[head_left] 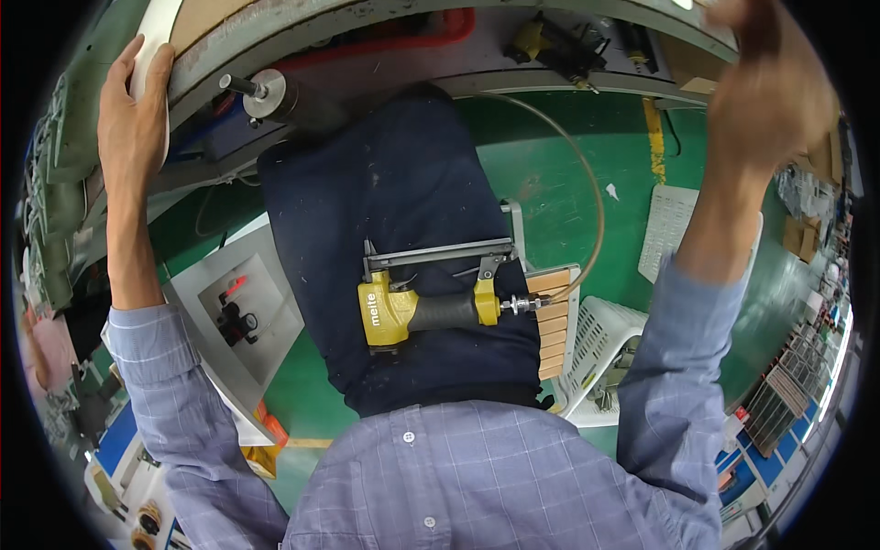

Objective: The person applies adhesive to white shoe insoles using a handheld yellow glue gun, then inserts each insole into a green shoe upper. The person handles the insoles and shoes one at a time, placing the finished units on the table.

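Observation:
At the upper left, my left hand [133, 119] is closed round a white strip [156, 38] by the workbench edge, thumb on one side and fingers on the other. My right hand [775, 87] is raised at the upper right, near the far end of the bench. Motion smears its fingers, so I cannot see what they hold, if anything. A yellow and black pneumatic stapler [390, 312] lies across my lap, touched by neither hand. A hose [591, 174] runs from its metal fitting up toward the bench.
Under the bench edge [321, 48] are a metal cylinder [272, 94], a red bin rim [449, 27] and another yellow and black tool [529, 41]. A grey-white box [197, 293] stands to my left. White plastic baskets [600, 335] and a wooden slatted seat [553, 330] are to my right.

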Demonstrator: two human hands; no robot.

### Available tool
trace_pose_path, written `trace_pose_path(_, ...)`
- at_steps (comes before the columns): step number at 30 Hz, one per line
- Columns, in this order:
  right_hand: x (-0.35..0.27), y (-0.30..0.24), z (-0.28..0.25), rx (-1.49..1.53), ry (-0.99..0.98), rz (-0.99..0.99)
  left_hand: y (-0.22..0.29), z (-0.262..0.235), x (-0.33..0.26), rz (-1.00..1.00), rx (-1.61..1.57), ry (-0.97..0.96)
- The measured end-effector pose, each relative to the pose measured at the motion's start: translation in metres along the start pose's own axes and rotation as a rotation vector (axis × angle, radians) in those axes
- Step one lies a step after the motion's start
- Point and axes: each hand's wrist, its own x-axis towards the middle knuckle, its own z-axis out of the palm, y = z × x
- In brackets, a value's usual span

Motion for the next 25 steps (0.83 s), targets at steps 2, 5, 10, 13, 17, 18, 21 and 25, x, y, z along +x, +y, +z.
trace_pose_path(2,-0.053,0.018,-0.032,-0.026,-0.058,0.223,0.0,0.001,0.004,-0.011,0.009,-0.025)
trace_pose_path(5,-0.121,0.044,-0.078,-0.124,-0.203,0.644,-0.011,-0.002,0.012,-0.03,0.029,-0.061)
trace_pose_path(10,-0.183,0.086,-0.118,-0.074,-0.04,1.041,-0.021,-0.005,0.024,-0.025,0.072,-0.152)
trace_pose_path(13,-0.181,0.1,-0.114,-0.026,-0.029,1.119,-0.026,-0.004,0.025,0.14,0.136,-0.121)
trace_pose_path(17,-0.158,0.128,-0.085,0.015,-0.079,1.09,-0.016,-0.001,0.024,0.108,0.178,-0.109)
trace_pose_path(18,-0.154,0.136,-0.071,0.043,-0.124,1.084,-0.016,-0.002,0.023,0.099,0.182,-0.11)
trace_pose_path(21,-0.135,0.175,-0.023,0.06,-0.286,1.076,-0.01,0.0,0.018,0.045,0.17,-0.109)
trace_pose_path(25,-0.121,0.233,0.045,-0.091,-0.55,0.942,-0.026,0.003,0.015,-0.05,0.044,-0.099)
